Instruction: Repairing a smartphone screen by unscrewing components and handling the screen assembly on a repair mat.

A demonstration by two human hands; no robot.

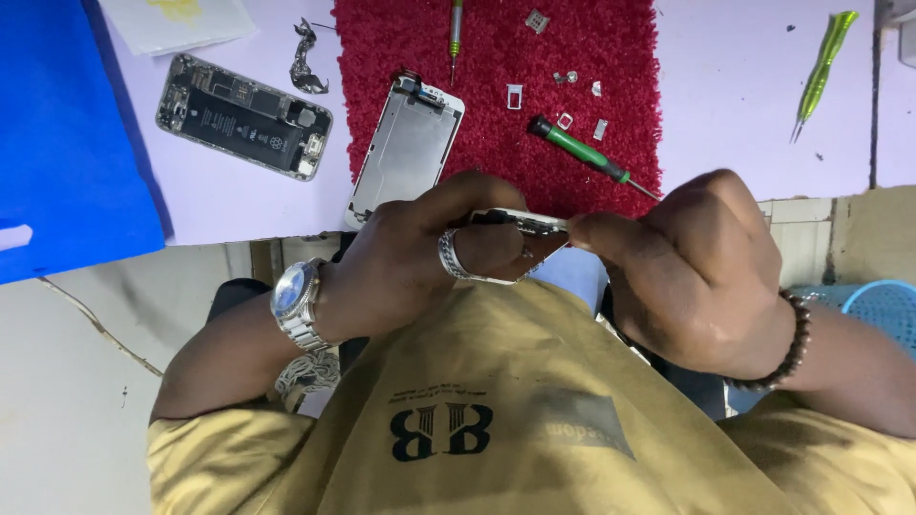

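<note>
Left hand [410, 253]: fingers clamped around a thin phone part [520, 225].
Right hand [687, 257]: fingertips pinched shut on the part's edge.
Phone part: bridging both hands' fingertips.
Green screwdriver [587, 155]: on red mat [496, 57], just beyond the fingertips.

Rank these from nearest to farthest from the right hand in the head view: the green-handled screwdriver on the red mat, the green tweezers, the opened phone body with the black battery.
From the right hand:
1. Green-handled screwdriver, just above it on the red mat.
2. Green tweezers, upper right on the table.
3. Opened phone body, far across, upper left.
</note>
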